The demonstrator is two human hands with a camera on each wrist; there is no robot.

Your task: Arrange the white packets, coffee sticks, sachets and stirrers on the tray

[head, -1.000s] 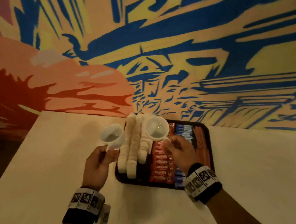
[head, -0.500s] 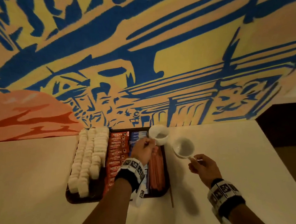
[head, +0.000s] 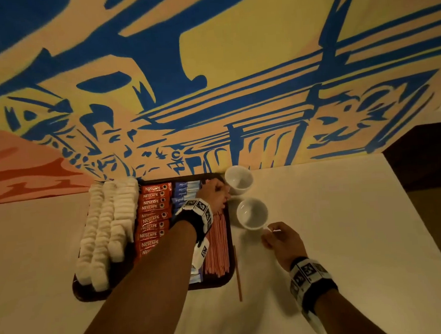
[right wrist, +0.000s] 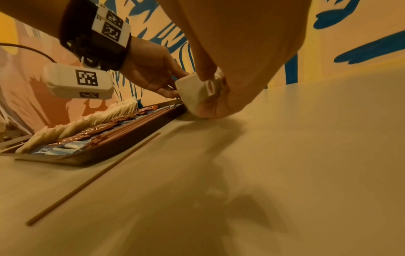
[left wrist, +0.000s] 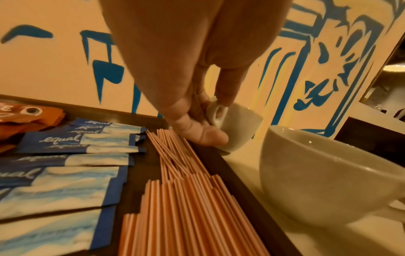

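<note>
On the near part of the surface (head: pixel 347 236), just right of the tray (head: pixel 154 291), one loose stirrer (head: pixel 238 274) is seen lying outside the rim; it is judged to be the one item left to place. Beyond it, the right hand (head: pixel 283 240) is closed on the handle of the near cup (head: pixel 252 214), which is set on the surface beside the tray. On the tray itself, four groups are laid in lanes from left to right: white packets (head: pixel 104 225) in stacked rows, red coffee sticks (head: pixel 152 217), blue sachets (left wrist: pixel 65 155) and the striped stirrers (head: pixel 216 244) along the right edge. The upper stirrers are seen in the left wrist view to be crossed and uneven. The arrangement is judged nearly complete, with only straightening and the stray stirrer outstanding. Farther on, the left hand (head: pixel 214 195) is reached across the tray and is pinched on the handle of the far cup (head: pixel 238 178), which is tilted at the tray's far right corner, at or just above the surface. The surface is pale and plain. Behind it, a wall mural (head: pixel 208 77) in blue, yellow and orange is noted, with a dark area at the right.
</note>
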